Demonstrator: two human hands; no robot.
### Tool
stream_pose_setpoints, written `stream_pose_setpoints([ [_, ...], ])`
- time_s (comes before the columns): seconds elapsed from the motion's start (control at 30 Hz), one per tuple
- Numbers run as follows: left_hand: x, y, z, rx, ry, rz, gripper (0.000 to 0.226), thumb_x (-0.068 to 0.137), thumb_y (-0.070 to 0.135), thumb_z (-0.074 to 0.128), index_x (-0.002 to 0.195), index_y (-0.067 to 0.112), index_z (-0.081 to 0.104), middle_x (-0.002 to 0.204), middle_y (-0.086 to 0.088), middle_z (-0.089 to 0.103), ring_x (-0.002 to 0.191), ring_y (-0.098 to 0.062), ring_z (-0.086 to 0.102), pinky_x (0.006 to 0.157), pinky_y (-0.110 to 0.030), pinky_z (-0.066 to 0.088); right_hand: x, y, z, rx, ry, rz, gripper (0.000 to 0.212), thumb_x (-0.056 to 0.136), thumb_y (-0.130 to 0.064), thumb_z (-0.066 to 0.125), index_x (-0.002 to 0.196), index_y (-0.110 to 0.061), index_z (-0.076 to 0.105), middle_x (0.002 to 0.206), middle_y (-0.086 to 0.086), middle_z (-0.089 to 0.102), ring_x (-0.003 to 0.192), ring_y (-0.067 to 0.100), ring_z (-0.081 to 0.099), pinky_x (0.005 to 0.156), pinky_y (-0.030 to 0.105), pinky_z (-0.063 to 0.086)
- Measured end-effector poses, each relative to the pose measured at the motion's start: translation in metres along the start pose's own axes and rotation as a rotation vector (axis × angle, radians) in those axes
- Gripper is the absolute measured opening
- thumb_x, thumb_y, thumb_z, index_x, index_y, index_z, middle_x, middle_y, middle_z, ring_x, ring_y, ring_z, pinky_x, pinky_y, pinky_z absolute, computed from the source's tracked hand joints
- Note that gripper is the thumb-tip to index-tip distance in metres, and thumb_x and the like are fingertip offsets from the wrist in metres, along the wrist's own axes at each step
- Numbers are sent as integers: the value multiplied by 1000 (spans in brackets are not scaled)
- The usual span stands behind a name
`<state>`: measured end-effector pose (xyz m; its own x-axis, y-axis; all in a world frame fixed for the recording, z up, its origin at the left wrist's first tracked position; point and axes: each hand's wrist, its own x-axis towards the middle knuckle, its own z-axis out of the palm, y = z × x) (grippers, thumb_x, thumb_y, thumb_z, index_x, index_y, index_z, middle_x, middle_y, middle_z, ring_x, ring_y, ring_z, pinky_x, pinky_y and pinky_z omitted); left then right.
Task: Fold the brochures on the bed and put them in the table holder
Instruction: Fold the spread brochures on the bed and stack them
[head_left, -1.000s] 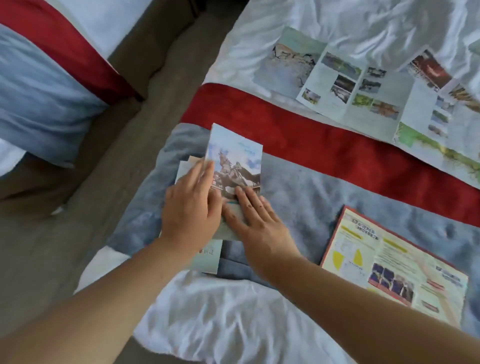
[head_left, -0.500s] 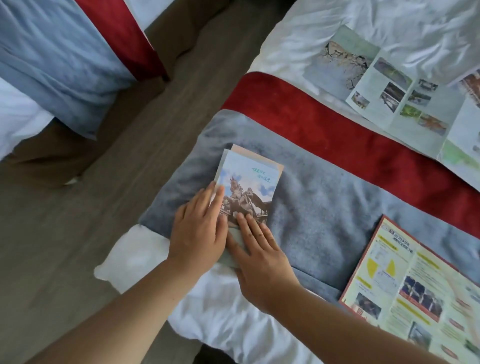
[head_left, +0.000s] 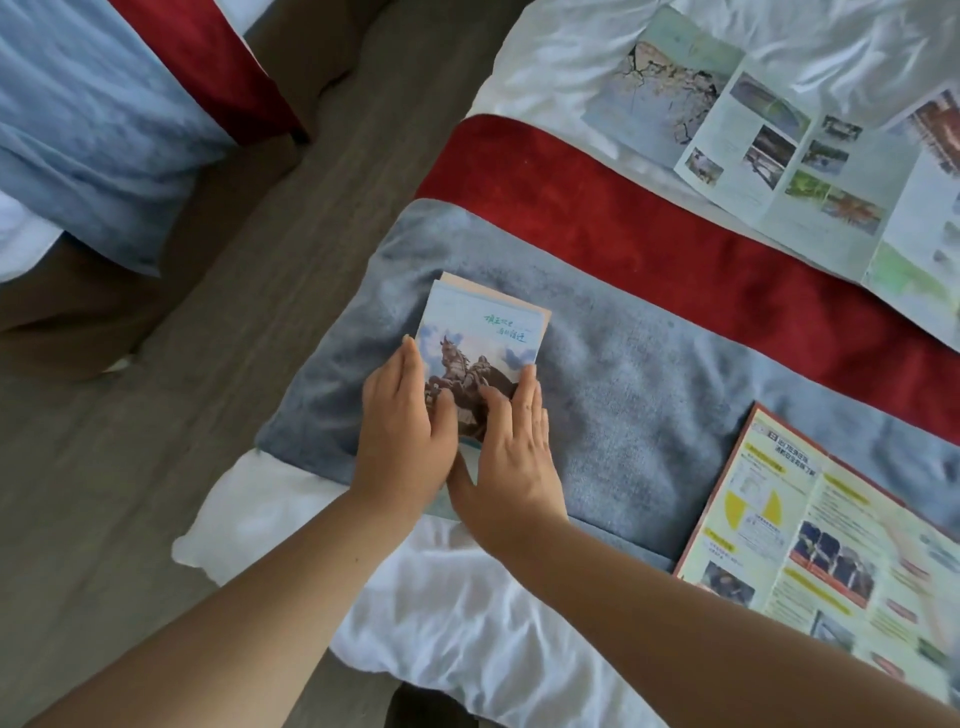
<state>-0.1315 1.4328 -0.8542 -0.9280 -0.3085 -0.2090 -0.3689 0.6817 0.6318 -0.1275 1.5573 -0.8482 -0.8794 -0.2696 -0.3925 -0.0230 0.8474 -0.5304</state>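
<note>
A folded brochure (head_left: 480, 332) with a horse-statue cover lies on the grey blanket (head_left: 623, 374) near the bed's corner. My left hand (head_left: 402, 423) lies flat along its left edge with straight fingers, thumb on the cover. My right hand (head_left: 511, 452) presses flat on its lower right part, fingers straight. Two unfolded brochures lie on the bed: a pale one with photos (head_left: 779, 150) at the upper right on the white sheet, and a red-bordered yellow one (head_left: 831, 551) at the lower right. No table holder is in view.
A red band (head_left: 675, 234) crosses the bed above the grey blanket. White sheet (head_left: 441, 597) hangs over the bed's near corner. A brown floor aisle (head_left: 208, 389) separates this bed from a second bed (head_left: 93, 130) at the upper left.
The brochure's loose lower panel is folded under and the stack squared. My hands have shifted from its lower middle outward to its side edges. The camera has moved closer and leftward.
</note>
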Motion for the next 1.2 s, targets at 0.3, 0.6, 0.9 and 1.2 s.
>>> stream_pose_setpoints([
  [0.3,20,3,5,54,-11,89,59,100,17,55,154,3,36,159,-13,40,142,-34,38,119,-42,31,11,15,-7,-34,21,-30,83,101,-36,52,164,-12,3,167,15,-28,159,29,-12,129,38,-4],
  [0.6,44,17,1,98,-67,179,59,101,21,55,155,6,36,162,-6,35,142,-23,43,101,-40,52,36,32,-32,57,81,-15,75,99,-27,56,163,-18,18,172,3,-15,159,27,-4,127,49,19],
  [0.9,40,15,1,169,-102,192,61,101,21,55,156,6,34,163,-10,34,145,-22,42,97,-36,51,30,31,-28,-86,42,-30,77,103,-32,47,164,-7,6,169,16,-21,158,26,-17,128,40,-9],
  [1.2,17,13,-8,26,-37,96,67,102,27,55,160,14,25,162,-6,34,149,-20,30,119,-38,34,50,27,-42,-109,128,27,72,103,-36,40,164,-16,7,171,14,-16,157,29,-19,127,43,-13],
])
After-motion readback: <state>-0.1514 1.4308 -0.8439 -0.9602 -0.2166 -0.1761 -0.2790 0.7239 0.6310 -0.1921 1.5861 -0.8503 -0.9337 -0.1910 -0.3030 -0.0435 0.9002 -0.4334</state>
